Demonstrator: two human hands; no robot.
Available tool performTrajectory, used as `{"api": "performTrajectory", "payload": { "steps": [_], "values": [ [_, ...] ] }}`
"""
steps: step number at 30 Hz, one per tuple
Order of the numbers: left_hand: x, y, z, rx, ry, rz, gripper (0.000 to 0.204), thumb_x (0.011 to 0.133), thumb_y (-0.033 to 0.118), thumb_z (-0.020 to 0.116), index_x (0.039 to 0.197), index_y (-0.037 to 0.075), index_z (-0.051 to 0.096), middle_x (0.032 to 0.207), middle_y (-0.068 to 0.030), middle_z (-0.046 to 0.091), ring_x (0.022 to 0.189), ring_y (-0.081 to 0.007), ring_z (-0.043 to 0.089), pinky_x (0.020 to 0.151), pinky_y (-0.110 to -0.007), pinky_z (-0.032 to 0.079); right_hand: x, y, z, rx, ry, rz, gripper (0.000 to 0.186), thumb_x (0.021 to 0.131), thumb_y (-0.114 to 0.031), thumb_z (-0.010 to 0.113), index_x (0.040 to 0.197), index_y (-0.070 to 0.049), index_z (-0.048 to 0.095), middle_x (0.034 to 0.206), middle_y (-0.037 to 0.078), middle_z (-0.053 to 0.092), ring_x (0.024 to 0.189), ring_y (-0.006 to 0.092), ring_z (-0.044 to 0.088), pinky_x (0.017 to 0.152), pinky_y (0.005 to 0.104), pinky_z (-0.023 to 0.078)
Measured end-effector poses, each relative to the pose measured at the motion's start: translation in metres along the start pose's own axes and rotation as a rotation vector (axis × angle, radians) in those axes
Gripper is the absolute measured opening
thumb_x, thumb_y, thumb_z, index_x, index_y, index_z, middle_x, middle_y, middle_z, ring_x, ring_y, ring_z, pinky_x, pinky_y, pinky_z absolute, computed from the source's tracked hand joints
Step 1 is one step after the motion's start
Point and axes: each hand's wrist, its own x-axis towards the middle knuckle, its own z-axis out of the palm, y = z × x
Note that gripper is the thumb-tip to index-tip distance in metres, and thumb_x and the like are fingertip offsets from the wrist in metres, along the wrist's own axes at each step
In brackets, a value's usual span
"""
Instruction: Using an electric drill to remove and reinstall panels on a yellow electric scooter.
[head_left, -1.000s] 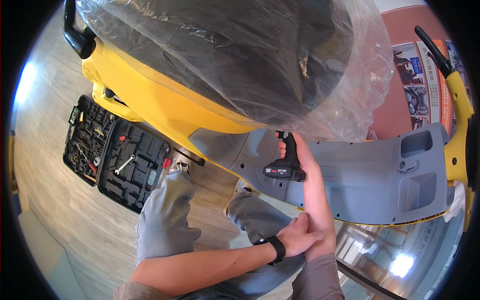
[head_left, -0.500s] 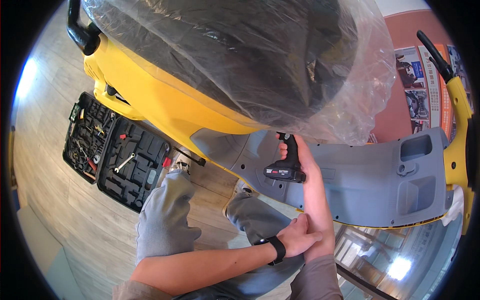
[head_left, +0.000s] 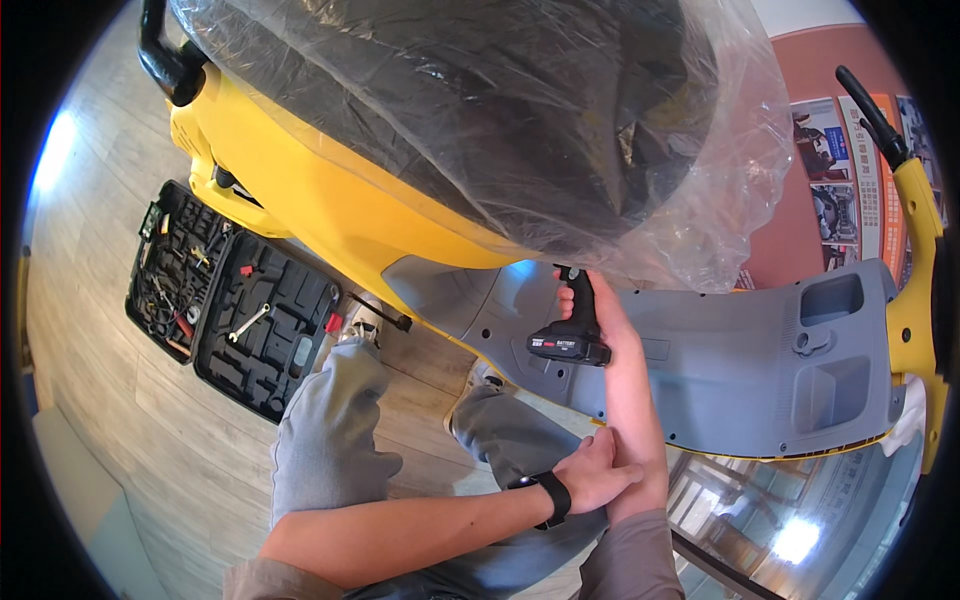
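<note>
My right hand (head_left: 606, 318) wraps round the grip of a black cordless drill (head_left: 570, 342), its battery pack towards me. The drill's front end is hidden under the plastic-covered seat (head_left: 500, 110). A bluish-white glow shines on the grey plastic panel (head_left: 720, 350) beside it. My left hand (head_left: 596, 472), a black watch on its wrist, holds my right forearm below the drill, thumb lying across it. Yellow bodywork (head_left: 330, 190) curves along the seat's near side.
An open black tool case (head_left: 270, 370) lies on the wooden floor at left, with a combination wrench (head_left: 250, 323) and several tools inside. Black handles (head_left: 170, 65) stick out at far left and right. A glass-topped surface (head_left: 780, 510) stands at lower right.
A bluish-white glow by the drill's front end has become brighter on the grey panel. Both hands keep their place; the view has shifted very slightly.
</note>
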Motion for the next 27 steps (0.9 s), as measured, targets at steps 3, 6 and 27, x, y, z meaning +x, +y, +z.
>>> {"api": "performTrajectory", "payload": {
  "steps": [3, 6, 27],
  "values": [
    [-0.0003, 0.0014, -0.0015, 0.004, -0.008, -0.010, 0.051, 0.083, 0.045, 0.065, 0.101, 0.001, 0.047, 0.102, -0.0141, 0.054, 0.094, -0.0276, 0.054, 0.085, -0.038, 0.045, -0.0003, -0.0009, -0.0007, 0.043, 0.006, 0.014, 0.057, 0.099, -0.058, 0.046, 0.108, -0.002, 0.054, 0.070, 0.002, 0.054, 0.058, 0.0119, 0.054, 0.055, 0.0263, 0.050],
    [-0.0006, 0.0026, -0.0021, 0.004, -0.012, -0.013, 0.051, 0.083, 0.045, 0.065, 0.101, 0.002, 0.047, 0.102, -0.0141, 0.054, 0.094, -0.0274, 0.054, 0.085, -0.038, 0.045, -0.0030, -0.0023, 0.0023, 0.046, -0.014, 0.000, 0.058, 0.099, -0.058, 0.046, 0.107, -0.002, 0.055, 0.070, 0.002, 0.054, 0.059, 0.0116, 0.054, 0.054, 0.0260, 0.050],
    [-0.0031, 0.0013, -0.0020, 0.006, -0.017, -0.009, 0.052, 0.083, 0.046, 0.064, 0.100, 0.001, 0.046, 0.102, -0.0146, 0.053, 0.094, -0.0277, 0.053, 0.086, -0.038, 0.044, -0.0051, -0.0007, 0.0032, -0.019, 0.018, -0.021, 0.040, 0.103, -0.042, 0.046, 0.108, -0.004, 0.057, 0.072, 0.002, 0.057, 0.058, 0.0131, 0.055, 0.054, 0.0264, 0.049]
  ]
}}
